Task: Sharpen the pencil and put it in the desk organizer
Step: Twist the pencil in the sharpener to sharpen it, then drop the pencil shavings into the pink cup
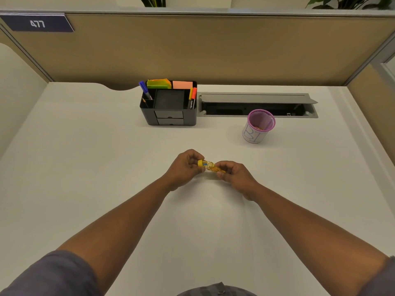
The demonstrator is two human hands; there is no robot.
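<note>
Two bare hands meet above a white counter (85, 167). The left hand (186, 166) pinches the yellow cap end of a small sharpener (206, 163); the right hand (233, 176) pinches its clear amber container (217, 169), which holds shavings. Whether the two parts are joined or apart is unclear. A pencil (145, 101) stands tip-up in the front left compartment of a black desk organizer (171, 116) farther back, near pens and sticky notes. A pink mesh cup (258, 127) stands to the right.
</note>
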